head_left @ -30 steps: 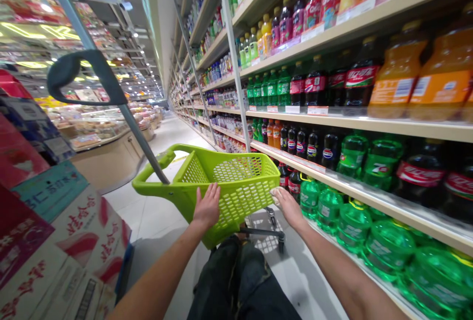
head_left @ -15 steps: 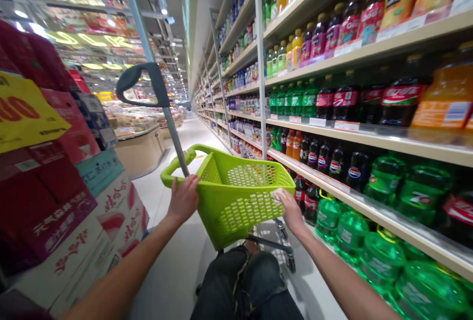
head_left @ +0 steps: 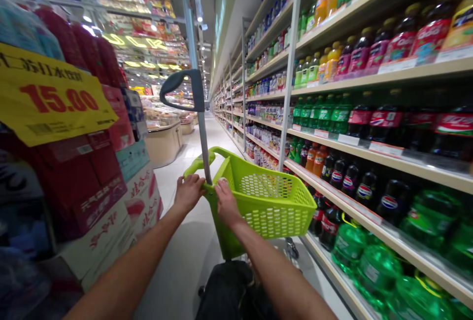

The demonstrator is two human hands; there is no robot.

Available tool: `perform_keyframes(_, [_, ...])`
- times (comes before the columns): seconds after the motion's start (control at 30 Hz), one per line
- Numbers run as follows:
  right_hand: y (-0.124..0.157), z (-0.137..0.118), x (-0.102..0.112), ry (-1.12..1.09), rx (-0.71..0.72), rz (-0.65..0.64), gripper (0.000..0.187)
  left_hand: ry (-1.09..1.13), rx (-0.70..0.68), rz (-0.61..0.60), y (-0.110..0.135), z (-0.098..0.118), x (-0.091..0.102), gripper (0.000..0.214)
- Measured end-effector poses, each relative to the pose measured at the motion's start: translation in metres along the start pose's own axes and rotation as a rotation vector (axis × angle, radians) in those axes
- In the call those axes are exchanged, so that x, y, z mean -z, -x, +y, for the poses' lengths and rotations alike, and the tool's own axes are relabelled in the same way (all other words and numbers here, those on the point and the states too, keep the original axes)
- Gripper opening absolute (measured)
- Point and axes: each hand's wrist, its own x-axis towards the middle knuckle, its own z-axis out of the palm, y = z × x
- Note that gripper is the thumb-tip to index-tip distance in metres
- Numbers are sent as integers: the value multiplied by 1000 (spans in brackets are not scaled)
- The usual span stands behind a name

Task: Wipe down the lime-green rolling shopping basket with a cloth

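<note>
A lime-green plastic shopping basket [head_left: 273, 206] on a wheeled frame stands in the aisle in front of me. A grey pull handle [head_left: 185, 88] rises from its near left corner on a metal pole. My left hand [head_left: 188, 193] is closed on the basket's near left rim beside the pole. My right hand [head_left: 226, 202] is closed on the same rim just right of the pole. The basket looks empty. My knee in dark jeans [head_left: 229, 290] is below it.
Shelves of soft-drink bottles [head_left: 354, 113] run along the right, with large green bottles [head_left: 373, 266] at the bottom. Stacked red and white cartons [head_left: 111, 196] with a yellow price sign [head_left: 51, 98] stand at the left. The tiled aisle floor [head_left: 192, 256] stretches ahead.
My right hand has moved from the basket's right rim to the near left corner by the pole. My left hand slid along the rim to the left. The view has turned left.
</note>
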Motion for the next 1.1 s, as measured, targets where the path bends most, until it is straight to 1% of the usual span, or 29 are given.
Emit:
perform_keyframes(0.03, [-2, -3, -1, 6, 43, -17, 51, -3, -10, 6, 0, -1, 0, 25])
perform_keyframes(0.1, [4, 5, 4, 32, 75, -46, 55, -8, -18, 16, 0, -4, -2, 25])
perform_keyframes(0.13, [11, 15, 9, 50, 62, -55, 58, -11, -17, 16, -1, -5, -3, 24])
perform_keyframes(0.23, [40, 53, 31, 115, -40, -39, 65, -14, -18, 16, -3, -5, -5, 24])
perform_keyframes(0.3, [57, 75, 42, 125, -98, 7, 70, -6, -12, 13, -6, -3, -6, 24])
perform_keyframes(0.37, [63, 86, 45, 107, -141, 66, 73, 5, -3, 9, -10, -1, -7, 24])
perform_keyframes(0.4, [61, 86, 42, 97, -158, 90, 72, 11, 1, 8, -12, 1, -8, 23])
perform_keyframes(0.47, [48, 78, 30, 86, -178, 115, 68, 21, 12, 12, -16, 5, -11, 22])
perform_keyframes(0.53, [26, 60, 13, 58, -181, 102, 65, 33, 26, 34, -20, 11, -13, 21])
perform_keyframes(0.6, [4, 39, -1, 11, -169, 62, 61, 45, 29, 56, -24, 19, -16, 20])
perform_keyframes(0.67, [-11, 23, -7, -26, -159, 51, 56, 69, 30, 71, -28, 27, -18, 22])
perform_keyframes(0.7, [-15, 21, -7, -36, -146, 58, 53, 91, 30, 72, -30, 30, -18, 25])
perform_keyframes(0.77, [-13, 26, 3, -46, -95, 74, 50, 164, 13, 54, -33, 30, -19, 34])
perform_keyframes(0.87, [-2, 52, 24, -35, -21, 46, 52, 289, -22, 17, -37, 18, -21, 48])
perform_keyframes(0.93, [3, 67, 35, -16, -54, 46, 52, 336, -3, -3, -39, 8, -25, 53])
perform_keyframes(0.97, [4, 70, 37, -12, -85, 55, 52, 347, 14, -10, -39, 5, -27, 53])
perform_keyframes(1.03, [5, 68, 35, -18, -128, 85, 53, 360, 30, -6, -40, 8, -32, 50])
perform_keyframes(1.1, [3, 56, 30, -26, -138, 128, 54, 366, 44, 31, -39, 20, -34, 48])
